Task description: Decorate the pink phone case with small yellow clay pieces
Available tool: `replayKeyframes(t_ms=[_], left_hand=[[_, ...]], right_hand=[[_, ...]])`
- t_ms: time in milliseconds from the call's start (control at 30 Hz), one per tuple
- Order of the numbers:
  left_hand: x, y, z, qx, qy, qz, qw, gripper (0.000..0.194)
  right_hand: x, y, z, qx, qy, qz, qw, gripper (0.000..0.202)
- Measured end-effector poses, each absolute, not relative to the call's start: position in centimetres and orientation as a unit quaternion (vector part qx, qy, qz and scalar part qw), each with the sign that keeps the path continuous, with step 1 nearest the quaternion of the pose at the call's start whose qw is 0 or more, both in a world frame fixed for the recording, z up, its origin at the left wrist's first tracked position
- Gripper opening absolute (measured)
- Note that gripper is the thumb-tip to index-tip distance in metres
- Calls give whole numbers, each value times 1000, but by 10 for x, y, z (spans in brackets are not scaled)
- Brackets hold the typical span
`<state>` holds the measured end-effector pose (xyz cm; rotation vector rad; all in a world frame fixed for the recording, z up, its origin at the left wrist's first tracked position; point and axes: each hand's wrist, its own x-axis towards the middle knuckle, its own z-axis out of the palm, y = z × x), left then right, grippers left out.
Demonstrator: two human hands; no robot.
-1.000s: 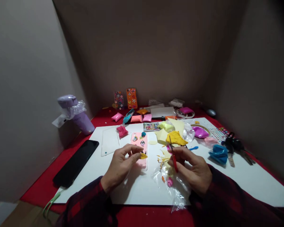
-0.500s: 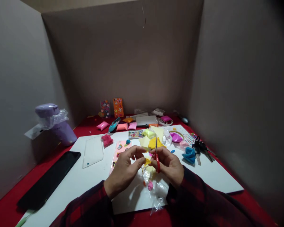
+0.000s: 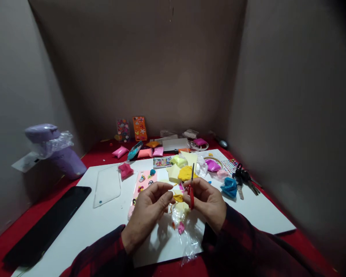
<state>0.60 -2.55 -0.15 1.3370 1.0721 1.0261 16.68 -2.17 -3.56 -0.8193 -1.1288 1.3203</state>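
Observation:
Red-handled scissors (image 3: 192,197) are held in my right hand (image 3: 209,202), their blades pointing up. Between my hands is a small piece of yellow clay (image 3: 178,197), which the right fingertips touch. My left hand (image 3: 150,209) is closed in a pinch beside it; what its fingertips hold, if anything, is too small to tell. A pink phone case with small decorations (image 3: 141,187) lies partly behind my left hand. A larger yellow clay lump (image 3: 186,173) rests beyond the scissors. Below the hands are clear plastic wrap (image 3: 188,238) and a pink clay bit (image 3: 181,227).
A white board (image 3: 83,227) covers the red cloth. At left are a black phone (image 3: 49,225), a clear case (image 3: 107,187) and a purple bottle (image 3: 65,159). Keys (image 3: 244,179) and a blue clay packet (image 3: 229,187) lie right. Coloured packets and two decorated cases stand behind.
My left hand has drawn slightly left, widening the space between the hands. The right hand keeps the scissors. The whole view has shifted a little.

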Motion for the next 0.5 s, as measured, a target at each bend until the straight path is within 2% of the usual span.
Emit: replayKeyframes(t_ms=[167,500], left_hand=[[9,-27,-8,527,442,401,605,25],[8,-29,-9,531,437,401,605,21]], right_hand=[[166,-21,-36,-355,-482,547,585,30],[163,-26,-35,-366,-496,561,553,29]])
